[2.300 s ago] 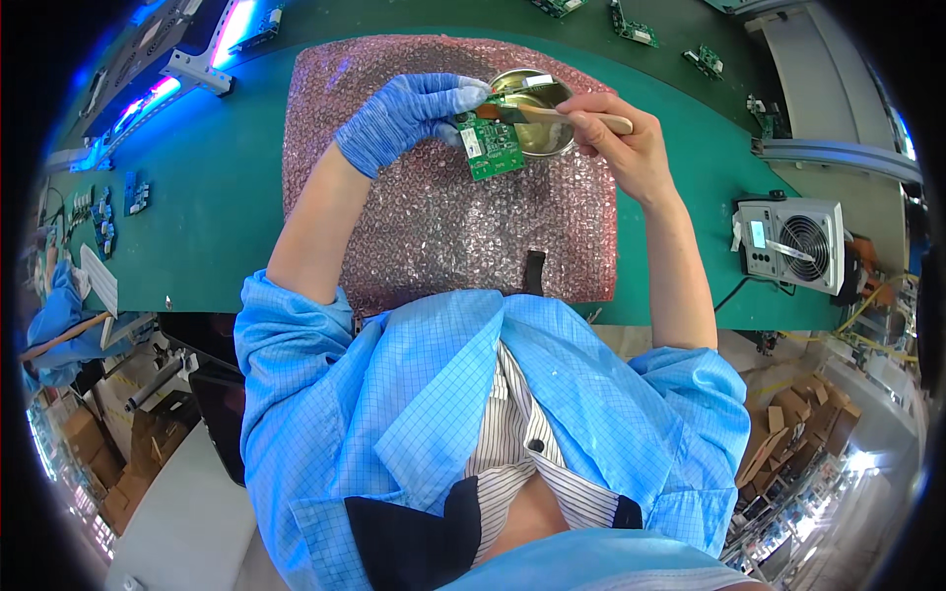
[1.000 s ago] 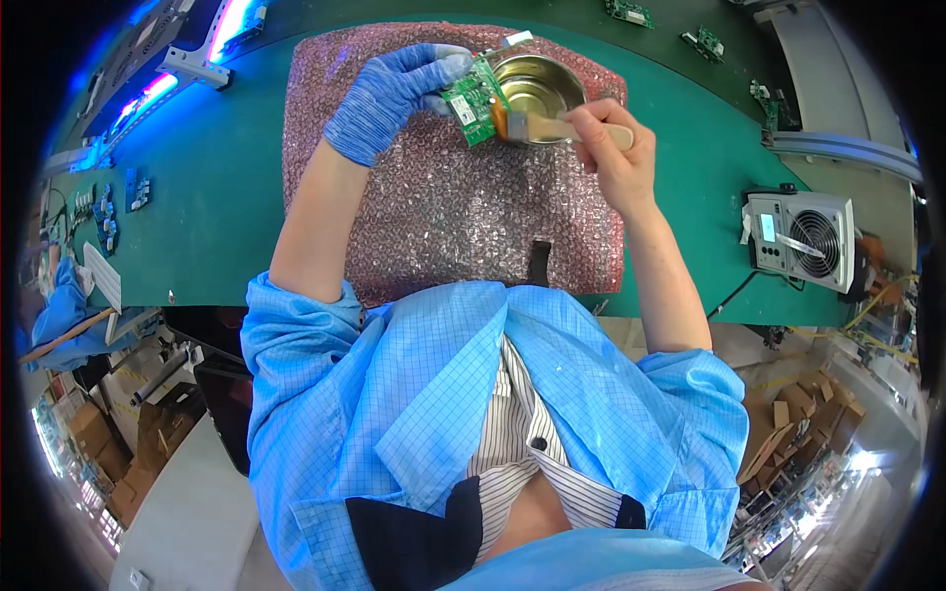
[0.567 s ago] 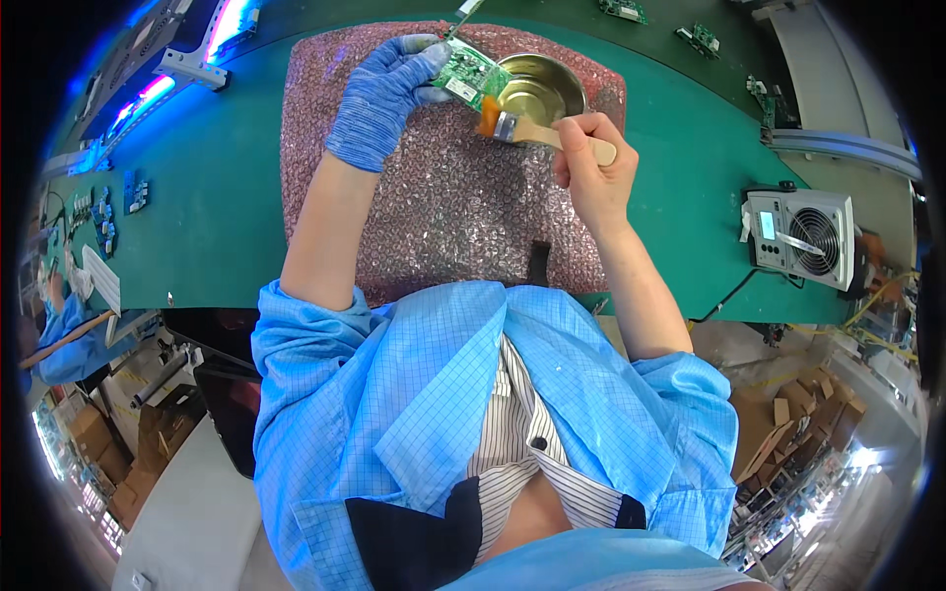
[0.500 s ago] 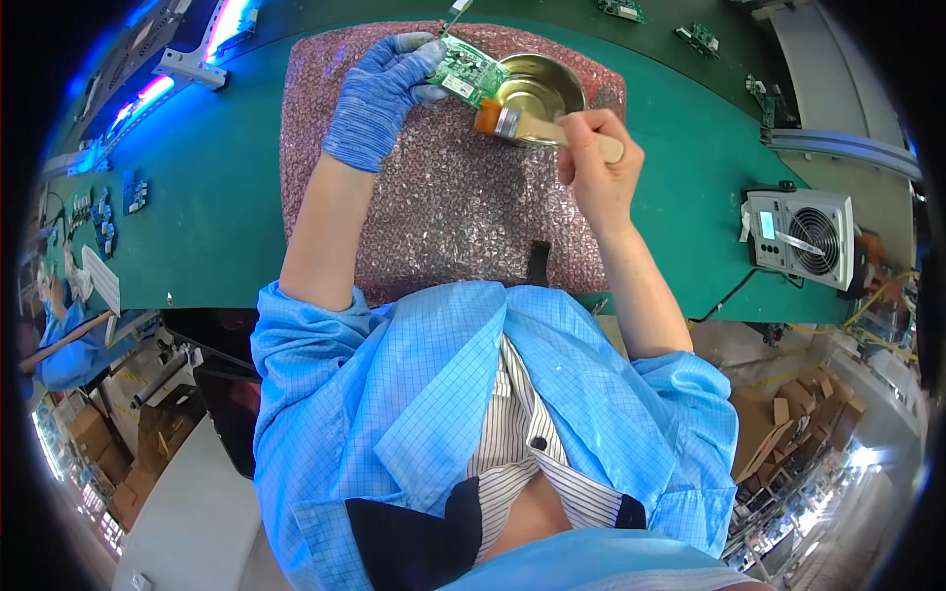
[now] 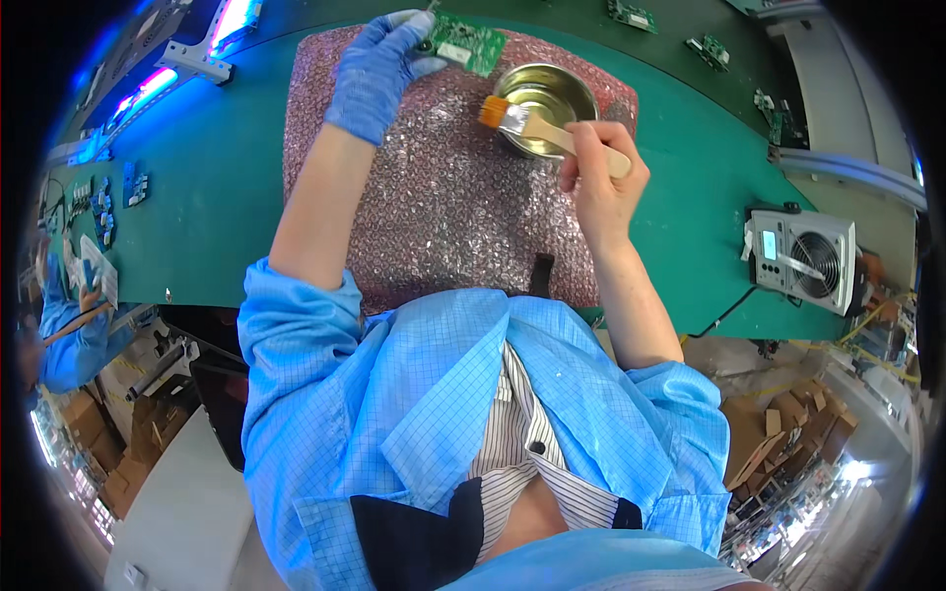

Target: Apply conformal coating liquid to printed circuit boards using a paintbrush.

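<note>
In a blue glove with pale fingertips, my left hand [image 5: 379, 74] grips a green circuit board [image 5: 471, 46] by its left edge, above the far part of a bubble-wrap mat [image 5: 443, 197]. My bare right hand [image 5: 606, 177] is closed round the wooden handle of a flat paintbrush [image 5: 542, 129]. The brush's orange bristles point left, apart from the board and below it. Under the brush stands a round metal bowl [image 5: 576, 87] with yellowish liquid or a golden sheen inside; I cannot tell which. The brush's ferrule crosses the bowl's near left rim.
A white fan unit [image 5: 803, 258] stands on the green table [image 5: 690, 212] at the right. More circuit boards [image 5: 709, 51] lie at the far right, and others [image 5: 102, 207] at the left. A frame with glowing lights [image 5: 202, 61] rises far left. Another person's blue sleeve [image 5: 74, 350] shows at the left edge.
My left hand has moved the circuit board slightly farther away, and it now looks more tilted. The brush has come away from the board's lower edge. At far left, the other person's arm has shifted.
</note>
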Available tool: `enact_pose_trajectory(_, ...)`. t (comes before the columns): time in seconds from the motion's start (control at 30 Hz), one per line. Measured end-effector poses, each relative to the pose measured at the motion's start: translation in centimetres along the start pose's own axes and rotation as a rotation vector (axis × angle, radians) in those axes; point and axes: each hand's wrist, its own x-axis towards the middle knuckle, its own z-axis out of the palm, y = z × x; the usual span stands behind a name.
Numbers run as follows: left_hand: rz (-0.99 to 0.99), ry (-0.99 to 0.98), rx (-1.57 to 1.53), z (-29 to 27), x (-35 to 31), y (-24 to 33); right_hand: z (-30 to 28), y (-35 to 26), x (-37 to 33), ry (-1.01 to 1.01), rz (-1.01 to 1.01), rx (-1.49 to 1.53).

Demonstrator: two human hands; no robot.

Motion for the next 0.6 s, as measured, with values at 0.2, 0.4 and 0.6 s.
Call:
enact_pose_trajectory(0.2, 0.1, 0.305, 0.201, -7.5, 10.1, 1.2, -2.0, 0.4, 0.5, 0.084, -0.064, -0.049)
enact_pose_trajectory(0.4, 0.47, 0.659, 0.859, -16.1, 18.8, 0.6, -3.8, 1.8, 0.9, 0.147, -0.038, -0.061)
enact_pose_trajectory(0.6, 0.291, 0.055, 1.511, -9.6, 20.9, -2.2, -4.4, 2.9, 1.6, 0.197, 0.019, 0.053)
